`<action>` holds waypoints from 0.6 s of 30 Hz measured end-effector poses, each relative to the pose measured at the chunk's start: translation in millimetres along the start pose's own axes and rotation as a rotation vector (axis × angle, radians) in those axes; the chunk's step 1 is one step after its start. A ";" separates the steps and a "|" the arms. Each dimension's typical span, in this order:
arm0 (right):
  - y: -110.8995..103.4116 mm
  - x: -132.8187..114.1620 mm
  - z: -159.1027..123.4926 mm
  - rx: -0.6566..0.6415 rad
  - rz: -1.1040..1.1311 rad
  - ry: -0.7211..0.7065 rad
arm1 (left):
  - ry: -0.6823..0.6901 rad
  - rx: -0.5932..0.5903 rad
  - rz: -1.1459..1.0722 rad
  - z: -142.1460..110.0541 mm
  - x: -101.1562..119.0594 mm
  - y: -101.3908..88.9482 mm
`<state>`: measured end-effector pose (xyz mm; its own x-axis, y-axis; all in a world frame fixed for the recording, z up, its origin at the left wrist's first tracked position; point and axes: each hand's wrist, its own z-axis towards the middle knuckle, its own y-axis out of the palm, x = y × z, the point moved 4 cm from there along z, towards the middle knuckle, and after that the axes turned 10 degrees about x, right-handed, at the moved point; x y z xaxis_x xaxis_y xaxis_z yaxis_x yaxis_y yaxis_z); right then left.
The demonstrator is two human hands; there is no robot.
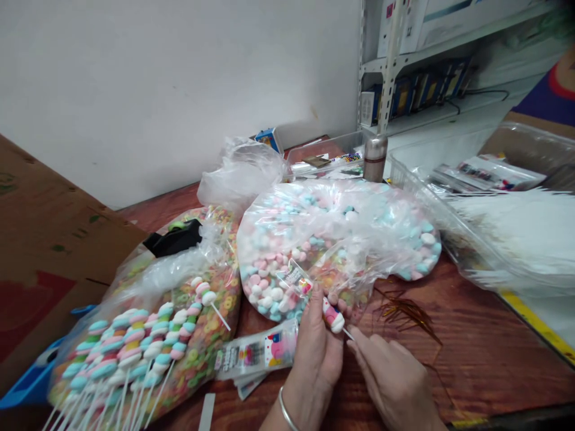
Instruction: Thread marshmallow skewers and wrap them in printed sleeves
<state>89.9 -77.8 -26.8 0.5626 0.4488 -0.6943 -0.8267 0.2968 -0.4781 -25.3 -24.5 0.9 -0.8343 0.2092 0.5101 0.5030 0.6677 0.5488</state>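
My left hand (317,350), with a silver bangle at the wrist, is closed around a marshmallow skewer (333,317) partly inside a clear printed packet (294,275). My right hand (395,377) pinches the white stick at the skewer's lower end. Just left of my left hand lie several flat printed packets (258,350). Finished-looking marshmallow skewers (135,341), pink, blue, white and yellow, lie on a bag of small ring-shaped sweets (220,299). One separate skewer (204,291) rests above them. Beyond my hands sits a big clear bag of pastel marshmallows (287,215).
Gold twist ties (404,311) lie right on the wooden table (485,341). A clear plastic bin (476,257) with white sticks and packets stands at right. Behind are a metal flask (375,158) and shelving (390,72). A cardboard box (58,239) is at left, a black tape dispenser (173,238) nearby.
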 end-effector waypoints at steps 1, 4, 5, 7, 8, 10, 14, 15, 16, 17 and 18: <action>3.4 3.1 -0.9 -0.087 0.173 0.213 | 0.000 -0.003 -0.006 0.5 0.4 -0.6; 21.6 2.5 -16.5 -0.423 0.743 0.929 | 0.000 -0.030 -0.004 0.9 0.5 -1.3; 25.1 -0.3 -20.3 -0.475 0.860 1.065 | -0.005 -0.038 0.008 0.7 -0.5 -1.1; 26.3 -1.0 -18.0 -0.435 0.857 1.025 | 0.002 -0.044 0.028 -0.1 -3.2 -0.7; 23.9 0.5 -12.7 -0.357 0.730 0.871 | 0.014 -0.043 0.036 -0.9 -5.1 -0.5; 15.2 -1.0 0.3 -0.152 0.358 0.434 | 0.043 -0.049 0.050 -3.5 -10.2 -0.3; 8.6 -10.8 12.0 0.082 -0.086 -0.080 | 0.021 -0.120 0.104 -13.5 -26.8 -2.3; 10.0 -8.8 13.4 0.061 -0.087 -0.052 | 0.012 -0.141 0.124 -15.8 -30.2 -3.7; 11.6 -5.7 14.3 0.023 -0.054 0.016 | 0.003 -0.157 0.137 -17.4 -32.3 -5.4; 13.2 -2.3 14.2 -0.022 -0.001 0.101 | -0.003 -0.166 0.139 -17.8 -32.7 -7.3; 14.7 1.0 13.2 -0.066 0.058 0.189 | -0.001 -0.169 0.128 -16.9 -30.9 -9.0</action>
<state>78.2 -61.8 -27.3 0.5111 0.2951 -0.8072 -0.8587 0.2163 -0.4646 -0.3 -49.0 -8.6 -0.7613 0.2854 0.5822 0.6355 0.5063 0.5828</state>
